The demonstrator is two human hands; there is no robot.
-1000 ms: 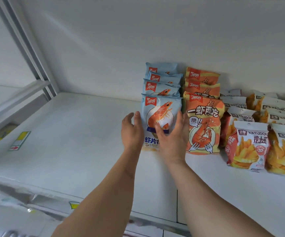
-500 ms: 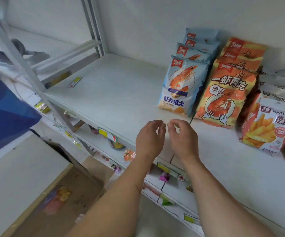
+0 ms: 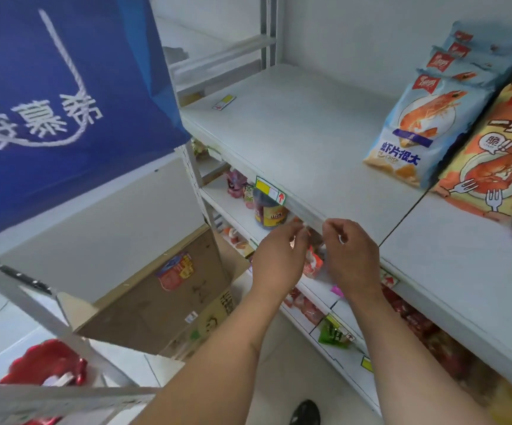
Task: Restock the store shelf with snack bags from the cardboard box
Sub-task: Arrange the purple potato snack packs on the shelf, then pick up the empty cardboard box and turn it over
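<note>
- Both bare forearms reach forward, side by side.
- The left hand (image 3: pixel 279 256) hangs empty just below the shelf edge (image 3: pixel 310 214), fingers loosely curled.
- The right hand (image 3: pixel 351 253), also empty, is level with that edge, fingertips nearly meeting the left's.

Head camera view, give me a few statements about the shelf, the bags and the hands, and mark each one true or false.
1. Both hands, left hand and right hand, are empty. True.
2. The blue shrimp chip bags stand left of the orange shrimp bags. True.
3. The cardboard box sits on the top shelf. False: it stands on the floor below, left of the shelves.
4. The shelf is bare left of the blue bags. True, apart from a small label.
5. The right hand grips an orange bag. False: it holds nothing.
</note>
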